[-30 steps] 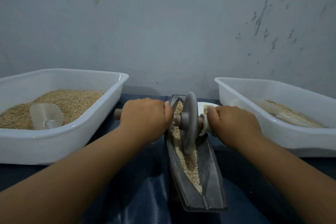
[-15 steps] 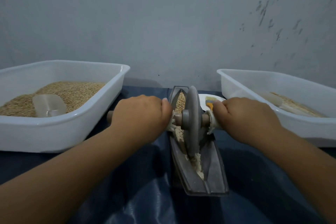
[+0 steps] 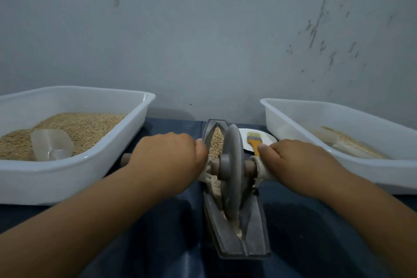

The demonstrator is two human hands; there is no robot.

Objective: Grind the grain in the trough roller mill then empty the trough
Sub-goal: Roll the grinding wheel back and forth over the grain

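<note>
Rolling toward the person, the grinding wheel [image 3: 233,165] is now sitting nearer the close end of the trough [image 3: 255,228] than it was a second ago, when it stood around the middle; more whole grain is lying uncovered at the far end as a result. Both hands are gripping the wheel's axle: the left hand [image 3: 168,156] is wrapping its fingers round the wooden handle on the left side of the wheel, and the right hand [image 3: 293,160] is clenching the cloth-wrapped handle on the right.

Grain [image 3: 217,140] is lying along the trough's groove, looking coarse and whole at the far end and paler and finer beside and below the wheel, so the grinding seems to be under way but not finished. More passes probably are needed over the far stretch.

To the left, a white tub [image 3: 94,165] is holding a heap of grain with a clear scoop [image 3: 52,144] resting in it. To the right, a second white tub [image 3: 338,171] is holding a thinner layer of what looks like ground meal, though that is hard to tell. Behind the trough, a yellow-handled brush [image 3: 255,141] is lying on a small white plate [image 3: 268,140].

Emptying the trough is not yet begun; the trough is standing flat on the dark blue cover [image 3: 158,232] between the two tubs.
</note>
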